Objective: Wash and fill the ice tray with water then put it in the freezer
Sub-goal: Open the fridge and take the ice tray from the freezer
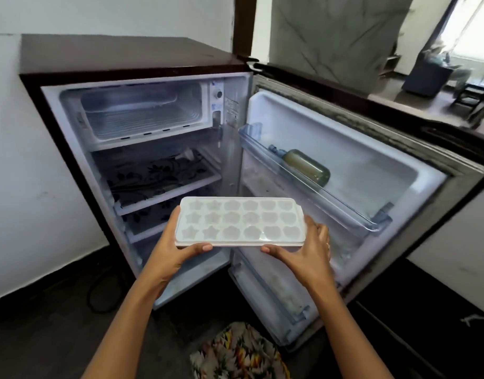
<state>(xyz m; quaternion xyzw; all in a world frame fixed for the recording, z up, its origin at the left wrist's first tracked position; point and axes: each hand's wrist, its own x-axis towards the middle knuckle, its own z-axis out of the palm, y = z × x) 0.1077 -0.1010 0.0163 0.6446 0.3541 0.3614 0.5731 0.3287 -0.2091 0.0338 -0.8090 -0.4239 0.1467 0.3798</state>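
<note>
your left hand [172, 253] and right hand [308, 251] are each clamped on one short end of the ice tray [239, 222], thumbs laid along the near rim and fingers curled up the sides. the two-ended hold looks chosen to keep the tray flat, which matters if its star and round pockets carry water; whether they are filled cannot be told from this view. the tray hangs level in the air before the open fridge [142, 138], roughly at the height of the lower shelves and well below the freezer compartment [142, 113].

outward from the tray: the freezer compartment sits at the top left of the cabinet, its mouth open and its ribbed floor apparently bare, so there seems to be room to slide the tray in long side first or end first. edges to mind, as a judgement, are the compartment's lower lip and the control dial [217, 94] just right of it. the door [344, 165] stands swung wide on your right, its upper rack holding a bottle [308, 167] lying on its side; the rack's clear front edge is near your right hand. the patterned shelves [159, 179] lie behind the tray. the remaining step appears to be a level lift up and leftward into the freezer.
</note>
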